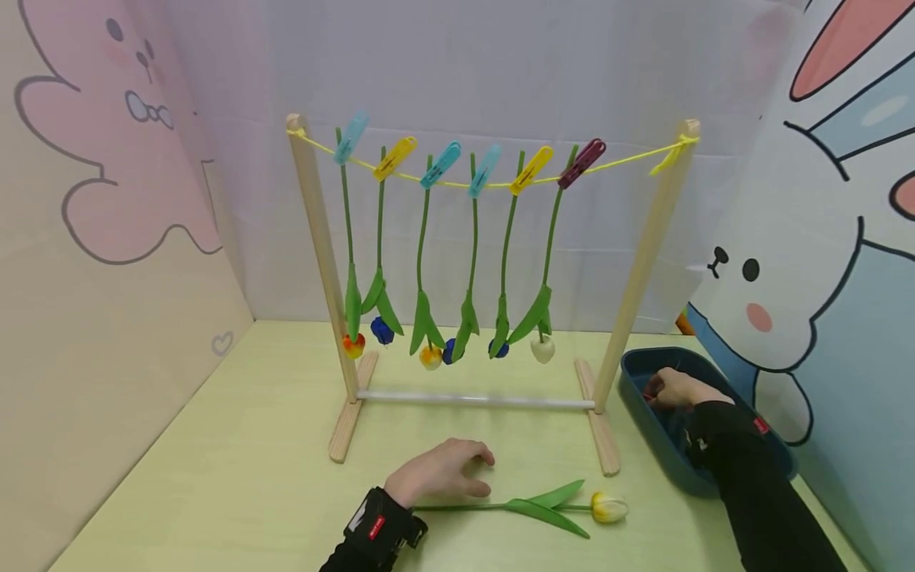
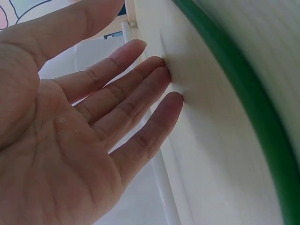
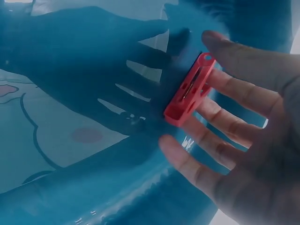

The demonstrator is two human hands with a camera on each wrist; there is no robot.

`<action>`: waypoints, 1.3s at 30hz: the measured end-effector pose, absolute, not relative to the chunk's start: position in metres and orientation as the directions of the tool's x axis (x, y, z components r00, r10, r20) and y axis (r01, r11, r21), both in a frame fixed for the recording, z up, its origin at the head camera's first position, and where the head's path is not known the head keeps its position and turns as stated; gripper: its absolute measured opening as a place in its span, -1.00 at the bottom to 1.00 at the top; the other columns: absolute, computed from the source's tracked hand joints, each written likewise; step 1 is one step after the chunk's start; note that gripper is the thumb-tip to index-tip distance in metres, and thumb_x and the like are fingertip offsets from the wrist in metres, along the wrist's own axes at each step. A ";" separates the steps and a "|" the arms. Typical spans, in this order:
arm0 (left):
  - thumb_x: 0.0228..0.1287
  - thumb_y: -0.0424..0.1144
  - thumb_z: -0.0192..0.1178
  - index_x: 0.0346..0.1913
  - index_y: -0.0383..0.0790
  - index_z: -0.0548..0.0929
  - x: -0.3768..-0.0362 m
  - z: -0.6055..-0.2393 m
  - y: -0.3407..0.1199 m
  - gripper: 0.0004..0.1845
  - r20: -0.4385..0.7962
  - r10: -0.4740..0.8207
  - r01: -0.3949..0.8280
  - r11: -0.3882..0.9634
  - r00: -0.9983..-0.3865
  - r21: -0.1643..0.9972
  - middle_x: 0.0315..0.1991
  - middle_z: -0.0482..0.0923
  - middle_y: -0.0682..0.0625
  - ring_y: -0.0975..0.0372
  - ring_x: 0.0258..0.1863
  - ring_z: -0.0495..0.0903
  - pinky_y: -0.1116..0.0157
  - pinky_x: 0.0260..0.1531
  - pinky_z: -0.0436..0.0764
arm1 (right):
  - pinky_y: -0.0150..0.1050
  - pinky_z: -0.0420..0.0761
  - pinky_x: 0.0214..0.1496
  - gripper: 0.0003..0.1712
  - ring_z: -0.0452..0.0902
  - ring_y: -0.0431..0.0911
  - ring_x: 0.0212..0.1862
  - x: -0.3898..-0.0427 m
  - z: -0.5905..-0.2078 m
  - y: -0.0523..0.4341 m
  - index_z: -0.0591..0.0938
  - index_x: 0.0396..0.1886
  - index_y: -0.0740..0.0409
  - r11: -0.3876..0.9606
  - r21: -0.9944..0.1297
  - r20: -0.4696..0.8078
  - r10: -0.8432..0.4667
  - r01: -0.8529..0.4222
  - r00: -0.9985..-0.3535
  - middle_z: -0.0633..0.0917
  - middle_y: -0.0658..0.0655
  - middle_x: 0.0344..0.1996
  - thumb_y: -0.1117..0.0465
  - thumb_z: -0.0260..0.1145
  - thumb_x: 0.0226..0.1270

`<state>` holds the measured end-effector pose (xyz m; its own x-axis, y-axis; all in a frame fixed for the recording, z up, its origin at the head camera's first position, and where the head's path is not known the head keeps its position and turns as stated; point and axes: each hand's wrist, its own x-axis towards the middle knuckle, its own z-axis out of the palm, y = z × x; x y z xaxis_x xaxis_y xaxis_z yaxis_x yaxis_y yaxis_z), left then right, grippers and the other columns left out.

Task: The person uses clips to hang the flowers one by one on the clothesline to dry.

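My right hand [image 1: 679,389] reaches into a dark blue basin [image 1: 768,445]. In the right wrist view its fingers [image 3: 229,122] lie behind a red clothespin [image 3: 190,91], touching it, while the thumb stands a little apart from the pin's upper end. My left hand [image 1: 443,473] rests on the table, fingers loosely bent and holding nothing. In the left wrist view its fingertips [image 2: 173,101] meet the tabletop beside a green stem [image 2: 243,93]. That stem belongs to a yellow-and-white tulip [image 1: 609,507] lying on the table, its bloom to the right.
Behind the hands stands a wooden frame [image 1: 643,270] with a yellow line [image 1: 629,161]. Several tulips hang from it bloom down, held by blue, yellow and maroon clothespins [image 1: 581,163]. A white bar [image 1: 475,400] joins the frame's feet. The basin stands right of the frame.
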<state>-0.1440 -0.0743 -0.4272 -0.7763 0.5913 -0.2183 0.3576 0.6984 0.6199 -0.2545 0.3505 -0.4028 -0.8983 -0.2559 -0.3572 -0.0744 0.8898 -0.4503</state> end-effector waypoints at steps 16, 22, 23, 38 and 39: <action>0.24 -0.12 0.42 0.11 -0.08 0.65 -0.143 -0.425 -0.074 -0.61 -0.239 0.594 0.349 0.701 -0.768 0.622 0.14 0.63 0.08 0.26 0.17 0.53 0.16 0.28 0.52 | -0.13 0.62 -0.31 -0.69 0.58 -0.03 -0.38 -0.253 -0.404 0.353 0.67 -0.26 0.45 0.921 -0.386 -0.308 -0.175 -0.045 -0.935 0.70 0.20 -0.45 0.19 0.37 0.32; 0.23 -0.13 0.43 0.11 -0.07 0.65 -0.143 -0.423 -0.074 -0.60 -0.248 0.592 0.344 0.705 -0.767 0.621 0.15 0.63 0.08 0.24 0.20 0.53 0.16 0.28 0.51 | -0.22 0.50 -0.41 -0.62 0.52 -0.12 -0.52 -0.248 -0.400 0.355 0.71 -0.57 0.23 0.925 -0.378 -0.208 -0.114 -0.028 -0.971 0.64 0.02 -0.67 0.07 0.36 0.37; 0.23 -0.13 0.43 0.11 -0.07 0.65 -0.142 -0.423 -0.075 -0.60 -0.246 0.593 0.345 0.704 -0.767 0.621 0.16 0.63 0.08 0.24 0.20 0.53 0.17 0.28 0.51 | -0.22 0.49 -0.40 -0.62 0.52 -0.12 -0.52 -0.247 -0.399 0.356 0.72 -0.57 0.22 0.926 -0.375 -0.190 -0.111 -0.032 -0.975 0.63 0.01 -0.68 0.06 0.36 0.37; 0.21 -0.14 0.44 0.13 -0.09 0.64 -0.143 -0.424 -0.074 -0.57 -0.243 0.605 0.367 0.705 -0.758 0.607 0.18 0.62 0.06 0.22 0.23 0.54 0.18 0.28 0.52 | -0.16 0.58 -0.30 -0.45 0.63 0.00 -0.35 -0.206 -0.372 0.329 0.62 0.05 0.49 0.841 -0.531 0.209 0.007 -0.107 -0.978 0.73 0.37 -0.30 0.02 0.33 0.44; 0.21 -0.15 0.44 0.13 -0.10 0.65 -0.143 -0.424 -0.074 -0.58 -0.243 0.605 0.367 0.704 -0.759 0.607 0.18 0.62 0.06 0.22 0.22 0.54 0.18 0.28 0.52 | -0.23 0.57 -0.31 -0.47 0.62 -0.09 -0.37 -0.202 -0.370 0.325 0.63 0.04 0.48 0.827 -0.550 0.226 0.014 -0.116 -0.974 0.74 0.37 -0.30 0.03 0.33 0.44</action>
